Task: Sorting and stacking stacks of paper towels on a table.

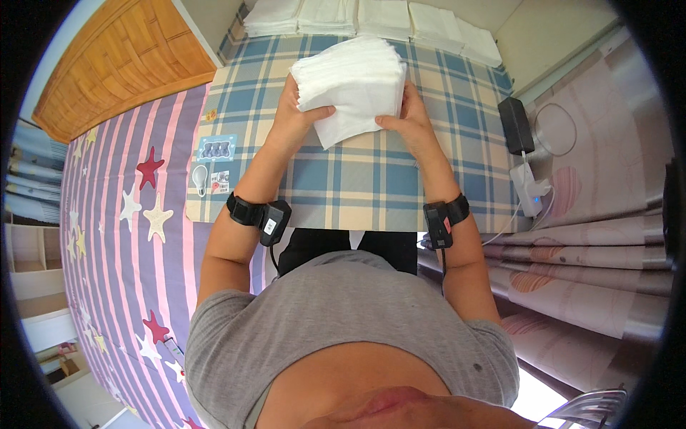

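Observation:
Between my two hands is a thick stack of white tissue-like sheets (351, 80), its layered edges fanned out toward the far side. My left hand (300, 110) grips its left side, thumb lying on the near face and fingers mostly hidden behind. On the right side my right hand (410, 112) holds it the same way, thumb on the lower right corner. One corner of the front sheet hangs lower at the bottom left. The stack is over a table with a blue and beige plaid cover (343, 182); whether it touches the cover, I cannot tell.
Several white sheet stacks (383, 19) line the table's far edge. A black power adapter (516, 126) and a white power strip (528, 187) with cables lie at the right edge. Stickers (216, 149) are on the left edge. A striped bed (134, 214) adjoins; curtains (579, 257) hang right.

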`<action>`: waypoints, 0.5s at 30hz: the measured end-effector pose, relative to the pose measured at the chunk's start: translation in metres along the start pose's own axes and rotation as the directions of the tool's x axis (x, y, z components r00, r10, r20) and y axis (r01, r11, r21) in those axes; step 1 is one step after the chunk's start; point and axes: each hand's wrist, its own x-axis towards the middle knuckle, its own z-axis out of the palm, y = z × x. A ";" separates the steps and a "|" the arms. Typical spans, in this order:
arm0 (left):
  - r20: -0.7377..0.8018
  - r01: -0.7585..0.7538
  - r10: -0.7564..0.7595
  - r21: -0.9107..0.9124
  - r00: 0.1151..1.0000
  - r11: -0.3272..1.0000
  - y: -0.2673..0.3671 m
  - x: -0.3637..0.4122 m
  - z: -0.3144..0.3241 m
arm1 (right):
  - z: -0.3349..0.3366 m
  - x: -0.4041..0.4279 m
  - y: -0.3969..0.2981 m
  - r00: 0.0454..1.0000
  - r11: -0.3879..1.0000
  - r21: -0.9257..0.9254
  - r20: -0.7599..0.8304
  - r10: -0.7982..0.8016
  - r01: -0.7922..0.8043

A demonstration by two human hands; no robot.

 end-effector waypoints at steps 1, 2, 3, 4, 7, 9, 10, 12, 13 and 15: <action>0.001 0.004 -0.004 0.002 1.000 1.000 0.002 0.000 0.001 | -0.002 0.001 0.002 0.999 0.998 -0.062 0.052 0.001 0.002; 0.038 -0.050 0.047 0.092 0.998 0.995 0.004 -0.001 0.003 | -0.004 0.001 0.004 0.995 0.992 -0.124 0.104 0.005 0.008; 0.081 -0.107 0.093 0.177 0.992 0.978 0.005 -0.001 0.004 | -0.004 0.001 0.004 0.995 0.992 -0.123 0.100 0.007 0.005; 0.085 -0.105 0.091 0.176 0.992 0.979 0.006 0.000 0.004 | -0.005 0.001 0.004 0.994 0.991 -0.131 0.104 0.020 -0.006; 0.178 -0.168 0.128 0.230 0.976 0.959 0.004 0.000 0.005 | -0.010 0.002 0.006 0.990 0.996 -0.085 0.138 0.036 -0.025; 0.187 -0.132 0.081 0.276 0.979 0.952 -0.003 0.001 -0.001 | -0.007 0.003 0.012 0.986 0.999 -0.041 0.164 0.030 -0.024; 0.231 -0.192 0.131 0.265 0.964 0.945 -0.007 0.004 -0.004 | -0.001 0.002 0.018 0.987 0.997 -0.049 0.156 -0.043 0.051; 0.201 -0.125 0.088 0.181 0.976 0.976 -0.007 0.000 0.002 | 0.006 0.000 0.018 0.984 0.989 -0.071 0.136 -0.118 0.129; 0.153 -0.048 0.031 0.112 0.988 0.993 -0.004 -0.002 0.005 | 0.010 -0.001 0.014 0.985 0.989 -0.066 0.120 -0.121 0.130; 0.172 -0.050 0.027 0.127 0.985 0.991 -0.010 0.002 0.003 | 0.008 -0.002 0.010 0.987 0.989 -0.062 0.105 -0.126 0.133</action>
